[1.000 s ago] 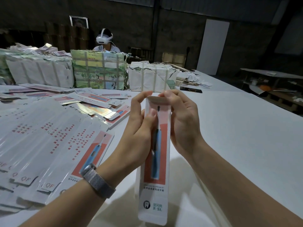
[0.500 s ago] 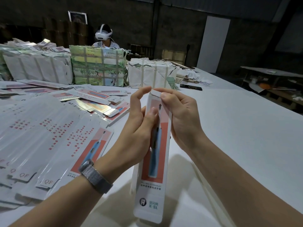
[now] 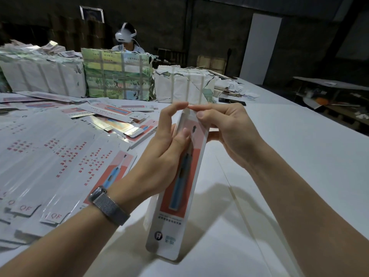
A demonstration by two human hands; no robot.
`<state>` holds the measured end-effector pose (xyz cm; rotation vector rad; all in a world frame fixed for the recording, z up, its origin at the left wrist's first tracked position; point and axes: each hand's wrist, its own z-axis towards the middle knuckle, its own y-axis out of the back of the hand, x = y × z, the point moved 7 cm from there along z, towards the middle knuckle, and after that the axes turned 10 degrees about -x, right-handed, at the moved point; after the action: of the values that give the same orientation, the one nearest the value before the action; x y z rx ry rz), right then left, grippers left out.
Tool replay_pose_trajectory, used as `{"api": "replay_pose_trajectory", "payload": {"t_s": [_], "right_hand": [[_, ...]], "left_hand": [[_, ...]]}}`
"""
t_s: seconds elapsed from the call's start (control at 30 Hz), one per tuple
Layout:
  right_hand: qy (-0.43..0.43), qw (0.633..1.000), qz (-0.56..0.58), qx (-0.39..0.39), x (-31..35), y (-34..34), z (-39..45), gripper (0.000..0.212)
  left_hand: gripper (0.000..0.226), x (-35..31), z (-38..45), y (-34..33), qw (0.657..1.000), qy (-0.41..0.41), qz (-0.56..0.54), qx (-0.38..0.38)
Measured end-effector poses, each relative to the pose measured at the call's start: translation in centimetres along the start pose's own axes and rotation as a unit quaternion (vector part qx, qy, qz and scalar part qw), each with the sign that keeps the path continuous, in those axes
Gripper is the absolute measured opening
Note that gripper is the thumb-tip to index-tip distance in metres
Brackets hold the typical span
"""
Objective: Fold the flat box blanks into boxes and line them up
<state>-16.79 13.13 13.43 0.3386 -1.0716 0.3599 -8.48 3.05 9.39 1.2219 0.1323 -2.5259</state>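
Note:
A long narrow white box (image 3: 175, 198) with a red panel and a blue toothbrush picture stands tilted above the white table (image 3: 289, 156), its top end up. My left hand (image 3: 165, 150) grips its upper left side, thumb pressed on the front face. My right hand (image 3: 225, 130) holds the upper right side, and its fingers pinch the small flap at the top end. A fanned spread of flat box blanks (image 3: 50, 162) lies on the table to the left.
Loose blanks (image 3: 111, 114) lie scattered behind the spread. Strapped bundles of paper stock (image 3: 117, 76) stand in a row across the back of the table. A person wearing a white headset (image 3: 125, 37) sits behind them. A dark shelf (image 3: 329, 100) stands at the right.
The box has tilted, its top leaning left and its side turning toward me. My right fingers have moved over the top end and folded the flap down.

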Motion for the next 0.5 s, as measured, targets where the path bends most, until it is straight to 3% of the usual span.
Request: {"api": "replay_pose_trajectory", "payload": {"t_s": [0.27,0.5], "right_hand": [[0.046,0.999,-0.001,0.026,0.4,-0.9,-0.6,0.028],[0.025,0.999,0.018,0.044,0.5,-2.2,-1.2,0.025]], "left_hand": [[0.023,-0.3,0.2,0.3,0.998,0.022,-0.025,-0.046],[0.021,-0.5,0.3,1.1,0.995,0.045,-0.030,-0.084]]}}
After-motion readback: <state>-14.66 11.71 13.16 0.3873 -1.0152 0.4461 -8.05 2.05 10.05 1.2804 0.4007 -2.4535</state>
